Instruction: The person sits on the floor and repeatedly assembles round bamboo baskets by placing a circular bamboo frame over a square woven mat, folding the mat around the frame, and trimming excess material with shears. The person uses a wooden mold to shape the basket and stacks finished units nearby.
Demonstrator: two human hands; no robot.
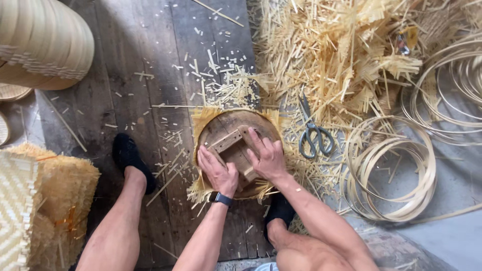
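Observation:
A round wooden mould [228, 125] with a crossed wooden brace on top sits on a woven bamboo mat [202, 120] whose frayed edges stick out around it. My left hand [217, 170] presses flat on the mould's left side, a dark watch on its wrist. My right hand [267, 158] presses flat on the right side, fingers spread over the brace. Both hands lie next to each other, holding nothing. The mould stands between my two feet in black slippers [129, 159].
Grey-handled scissors [314, 135] lie right of the mould. A heap of bamboo offcuts [341, 55] fills the upper right, coiled bamboo strips [396, 170] lie at right. Woven mats [40, 206] are stacked at left, finished baskets [42, 42] at upper left. Wooden floorboards [130, 60] carry scattered chips.

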